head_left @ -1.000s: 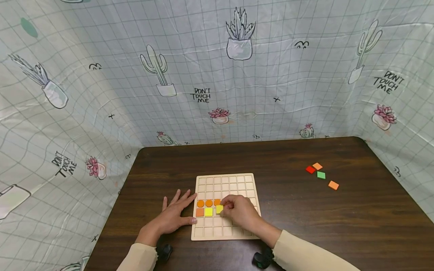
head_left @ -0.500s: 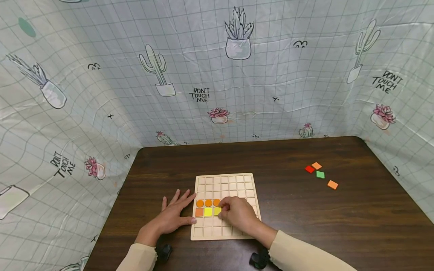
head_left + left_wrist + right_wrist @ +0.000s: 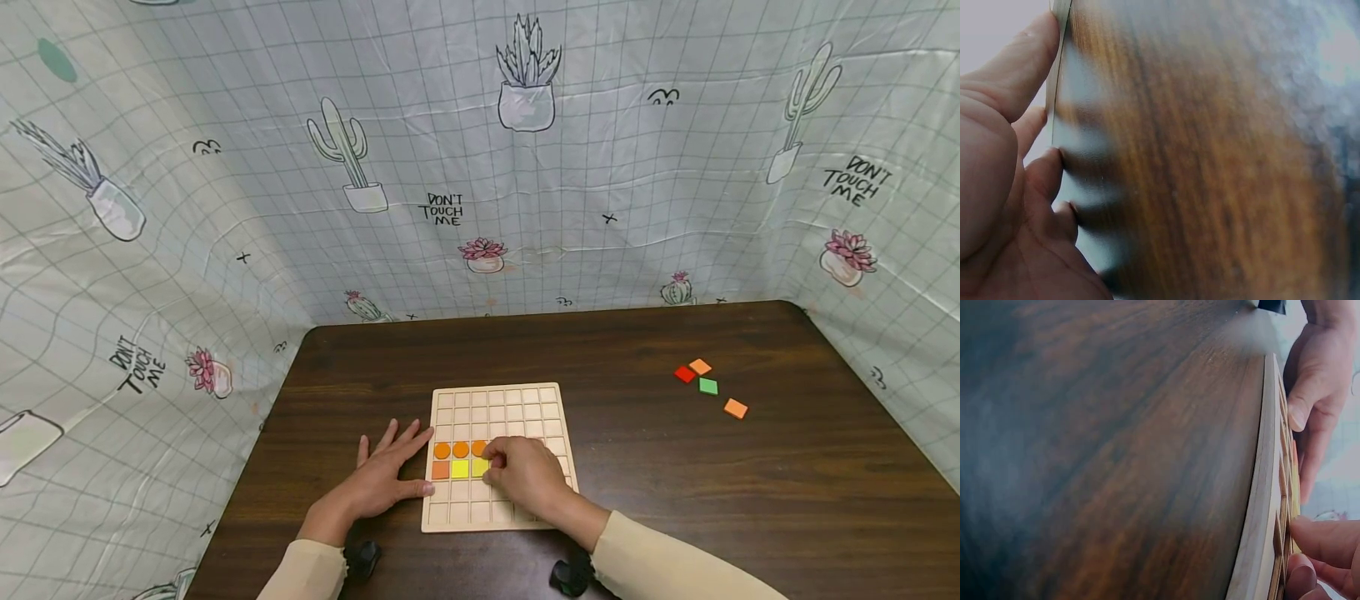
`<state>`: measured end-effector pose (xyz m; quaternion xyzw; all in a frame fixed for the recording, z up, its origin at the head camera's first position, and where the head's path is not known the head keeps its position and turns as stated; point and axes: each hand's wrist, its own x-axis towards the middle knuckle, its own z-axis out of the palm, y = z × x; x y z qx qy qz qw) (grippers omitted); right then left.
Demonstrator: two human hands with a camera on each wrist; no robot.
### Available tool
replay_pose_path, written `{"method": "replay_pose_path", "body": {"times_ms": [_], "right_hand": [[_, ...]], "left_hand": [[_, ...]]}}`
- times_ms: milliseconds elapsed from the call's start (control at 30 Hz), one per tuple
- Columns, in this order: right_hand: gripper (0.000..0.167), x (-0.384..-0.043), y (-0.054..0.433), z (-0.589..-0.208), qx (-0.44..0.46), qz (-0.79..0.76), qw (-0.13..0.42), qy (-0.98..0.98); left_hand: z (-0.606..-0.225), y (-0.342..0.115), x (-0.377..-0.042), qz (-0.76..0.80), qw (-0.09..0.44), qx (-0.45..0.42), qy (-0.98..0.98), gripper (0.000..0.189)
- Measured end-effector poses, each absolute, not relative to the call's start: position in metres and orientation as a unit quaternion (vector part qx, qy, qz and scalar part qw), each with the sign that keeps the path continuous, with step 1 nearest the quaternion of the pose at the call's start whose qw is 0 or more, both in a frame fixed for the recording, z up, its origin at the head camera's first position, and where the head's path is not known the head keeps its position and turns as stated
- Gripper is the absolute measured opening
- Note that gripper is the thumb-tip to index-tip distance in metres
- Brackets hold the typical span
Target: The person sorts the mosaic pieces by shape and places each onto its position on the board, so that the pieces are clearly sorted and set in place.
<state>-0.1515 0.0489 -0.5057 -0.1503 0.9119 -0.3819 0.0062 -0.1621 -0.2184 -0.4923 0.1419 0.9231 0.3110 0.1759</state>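
Note:
A wooden grid board (image 3: 498,515) lies on the dark table. My right hand (image 3: 531,477) pinches a yellow square tile (image 3: 479,468) by its right side, down in a cell of the board. To that tile's left sit another yellow square tile (image 3: 460,469) and an orange square tile (image 3: 440,470). Three orange round pieces (image 3: 461,449) fill the row just above, the rightmost partly covered by my right fingertips. My left hand (image 3: 378,479) rests spread beside the board, thumb and a fingertip at its left edge. In the right wrist view, thumb and finger (image 3: 1329,540) meet at the board's surface.
Off to the right on the table (image 3: 637,467) lie a red tile (image 3: 685,374), a green tile (image 3: 708,387) and two orange tiles, one nearer (image 3: 736,408) and one farther back. A printed curtain (image 3: 600,167) surrounds the table's back and sides.
The yellow tile, earlier tilted above the board in my right fingers, has come down into the cell beside the other yellow tile. My left hand has stayed in place.

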Motion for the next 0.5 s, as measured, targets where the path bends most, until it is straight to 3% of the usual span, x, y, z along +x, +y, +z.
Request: {"method": "replay_pose_path", "body": {"times_ms": [500], "right_hand": [[0.017, -0.1513, 0.0484, -0.5046, -0.15, -0.375, 0.005, 0.915]], "left_hand": [[-0.491, -0.2167, -0.1625, 0.31, 0.178, 0.136, 0.924, 0.089]]}}
